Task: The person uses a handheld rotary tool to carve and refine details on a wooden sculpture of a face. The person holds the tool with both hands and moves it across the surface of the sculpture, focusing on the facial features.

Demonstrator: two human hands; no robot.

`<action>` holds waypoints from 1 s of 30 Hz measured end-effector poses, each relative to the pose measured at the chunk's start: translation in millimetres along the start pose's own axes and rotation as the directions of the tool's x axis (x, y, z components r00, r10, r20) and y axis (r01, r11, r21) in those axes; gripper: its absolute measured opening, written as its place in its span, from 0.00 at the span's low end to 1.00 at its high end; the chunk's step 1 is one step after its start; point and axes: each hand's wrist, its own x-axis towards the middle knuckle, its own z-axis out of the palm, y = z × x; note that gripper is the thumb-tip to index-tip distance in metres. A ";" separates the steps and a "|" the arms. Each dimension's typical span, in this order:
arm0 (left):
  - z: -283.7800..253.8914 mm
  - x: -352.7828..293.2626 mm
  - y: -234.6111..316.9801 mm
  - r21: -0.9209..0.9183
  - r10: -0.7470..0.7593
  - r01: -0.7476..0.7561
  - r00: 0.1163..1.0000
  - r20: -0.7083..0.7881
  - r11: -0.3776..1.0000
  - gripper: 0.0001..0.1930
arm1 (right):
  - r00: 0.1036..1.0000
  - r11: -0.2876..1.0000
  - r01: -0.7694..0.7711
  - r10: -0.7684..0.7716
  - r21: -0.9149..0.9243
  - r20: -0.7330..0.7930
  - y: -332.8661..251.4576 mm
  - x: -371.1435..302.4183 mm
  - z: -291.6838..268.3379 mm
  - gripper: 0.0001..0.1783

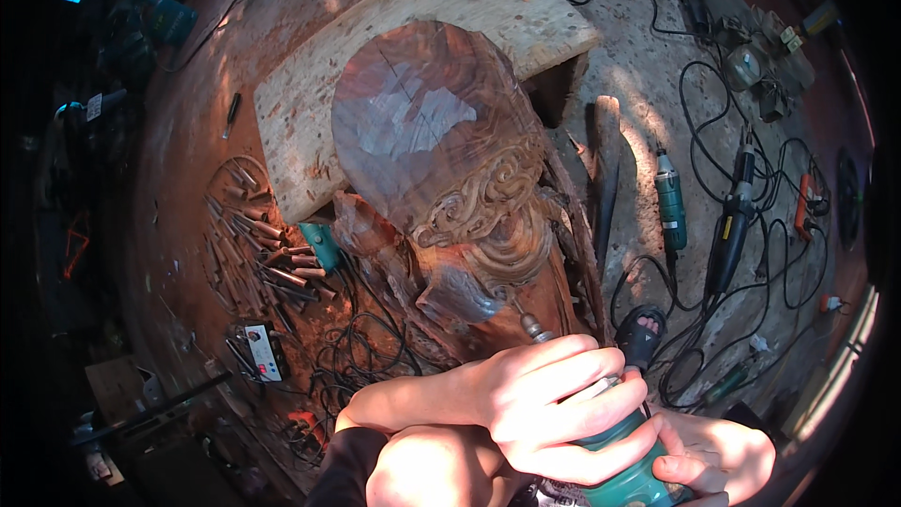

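Observation:
My left hand [563, 406] wraps its fingers over the front of a green die grinder [627, 469]. Farther back, my right hand [721, 455] is closed around the tool's body. The grinder's metal collet [533, 327] points away from me, and its thin bit ends at the lower part of a large brown wood carving [507, 178]. Whether the bit touches the wood I cannot tell. Curling, hair-like swirls cover the carving's middle, while its far end is a smooth, rounded, cracked face. It rests partly on a pale wooden board [291, 131].
Several chisels [267, 249] lie in a pile at the left, beside tangled black cables [361, 347] and a small control box [265, 353]. On the right are another green grinder [670, 202], a black power tool [734, 225], more cords and a sandalled foot [644, 333].

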 end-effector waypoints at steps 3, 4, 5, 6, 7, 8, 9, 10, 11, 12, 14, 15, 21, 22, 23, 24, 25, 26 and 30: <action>-2.4 -0.9 -1.0 -0.007 -0.010 0.011 0.999 0.046 1.000 0.18 | 1.000 0.998 -0.018 0.019 -0.055 0.009 -3.4 5.2 -2.1 0.48; -6.9 -1.3 -0.2 -0.028 -0.023 0.025 0.996 0.085 0.999 0.18 | 0.993 0.992 -0.121 0.121 -0.019 0.009 -7.8 8.2 -2.9 0.47; -11.1 -1.7 -0.3 -0.048 -0.035 0.041 0.992 0.124 0.998 0.18 | 0.975 0.975 -0.222 0.222 0.015 0.009 -12.5 12.3 -4.5 0.46; -18.3 3.3 1.6 -0.083 -0.042 0.058 0.983 0.178 0.995 0.18 | 0.968 0.967 -0.251 0.251 0.031 0.006 -14.1 11.9 -3.5 0.44; -20.4 3.5 3.4 -0.116 -0.024 0.050 0.976 0.216 0.992 0.18 | 0.973 0.973 -0.230 0.231 0.018 -0.009 -12.7 11.5 -0.4 0.42; -22.4 4.1 3.8 -0.148 -0.003 0.041 0.968 0.251 0.988 0.17 | 0.984 0.984 -0.177 0.176 -0.017 -0.034 -9.5 10.6 2.7 0.40; -22.7 0.4 4.0 -0.178 0.042 0.007 0.962 0.268 0.984 0.16 | 0.993 0.992 -0.103 0.098 -0.077 -0.071 -6.6 9.3 8.6 0.38; -23.4 -1.0 8.0 -0.185 0.046 0.007 0.958 0.283 0.983 0.15 | 0.993 0.988 -0.034 0.017 -0.152 -0.115 -4.1 11.2 16.1 0.36; -24.4 -2.6 11.3 -0.188 0.050 0.007 0.953 0.297 0.982 0.15 | 0.986 0.971 0.014 -0.054 -0.240 -0.159 -2.5 13.0 23.2 0.34; -27.0 -0.5 15.8 -0.164 0.017 0.036 0.950 0.312 0.986 0.14 | 0.973 0.946 0.043 -0.113 -0.322 -0.202 -1.4 14.9 29.9 0.32; -32.6 4.8 23.9 -0.117 -0.049 0.094 0.939 0.340 0.989 0.13 | 0.931 0.881 0.055 -0.215 -0.471 -0.294 3.4 21.8 45.1 0.28; -32.3 1.3 22.4 -0.118 -0.037 0.076 0.952 0.303 0.990 0.13 | 0.906 0.845 0.038 -0.254 -0.534 -0.338 4.0 26.6 53.8 0.26; -11.9 -19.6 6.8 -0.123 0.080 -0.078 0.997 0.018 0.989 0.13 | 0.696 0.724 -0.154 -0.404 -0.672 -0.594 18.1 49.0 97.8 0.16; -13.7 -17.9 6.6 -0.120 0.079 -0.077 0.997 0.017 0.990 0.13 | 0.661 0.718 -0.175 -0.422 -0.674 -0.621 18.1 51.6 101.8 0.15; -13.3 -17.7 6.0 -0.119 0.080 -0.076 0.997 0.025 0.990 0.13 | 0.642 0.716 -0.183 -0.431 -0.673 -0.634 23.5 50.0 105.3 0.14; -15.2 -17.4 6.0 -0.123 0.067 -0.063 0.997 0.033 0.990 0.13 | 0.672 0.695 -0.140 -0.456 -0.706 -0.583 26.5 44.8 101.1 0.15; -17.1 -17.0 6.4 -0.131 0.051 -0.045 0.998 0.043 0.990 0.13 | 0.699 0.672 -0.095 -0.480 -0.734 -0.530 29.4 39.5 97.1 0.16; -20.0 -15.9 7.3 -0.136 0.032 -0.025 0.998 0.052 0.990 0.13 | 0.762 0.637 -0.042 -0.478 -0.770 -0.437 25.5 39.8 83.2 0.16; -52.9 10.9 49.5 0.089 -0.282 0.267 0.923 0.264 0.959 0.09 | 0.715 0.674 -0.078 -0.476 -0.734 -0.513 14.4 52.5 82.8 0.13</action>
